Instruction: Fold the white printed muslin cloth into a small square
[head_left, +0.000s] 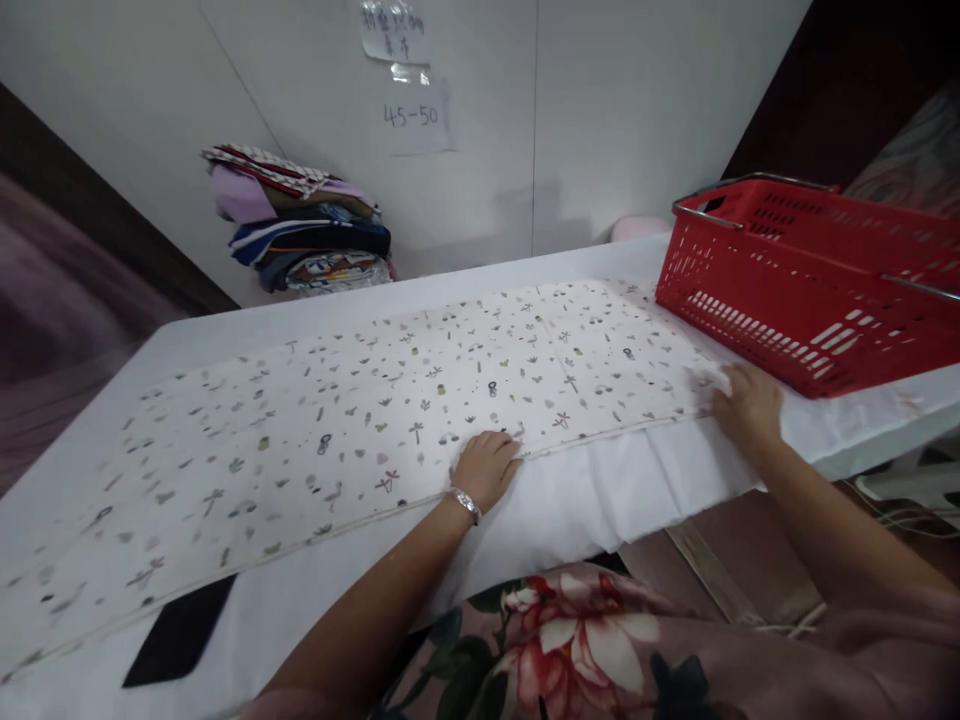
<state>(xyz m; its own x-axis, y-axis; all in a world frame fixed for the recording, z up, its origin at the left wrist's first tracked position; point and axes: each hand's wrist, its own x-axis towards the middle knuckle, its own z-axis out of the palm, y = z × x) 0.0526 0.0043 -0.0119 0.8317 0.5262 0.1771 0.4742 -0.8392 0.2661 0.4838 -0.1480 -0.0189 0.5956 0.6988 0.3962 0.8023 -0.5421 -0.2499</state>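
Note:
A long white cloth (pixel 390 400) with a small print of palms, rainbows and animals lies spread in a folded strip along the table. My left hand (pixel 487 468), with a silver bracelet at the wrist, rests flat on its near edge, fingers stretched out. At the cloth's near right corner, my right hand (pixel 748 408) is slightly blurred. Its fingers curl in and appear to pinch the fabric, which bunches up there. A flat black object (pixel 180 635), perhaps a phone, sticks out from beneath the near left edge of the cloth.
A red plastic basket (pixel 787 300) with metal handles stands at the table's right end. Behind the table's far edge is a stack of folded fabrics (pixel 307 225). The white-covered table (pixel 600 490) stands close to a pale wall with paper notes (pixel 412 115).

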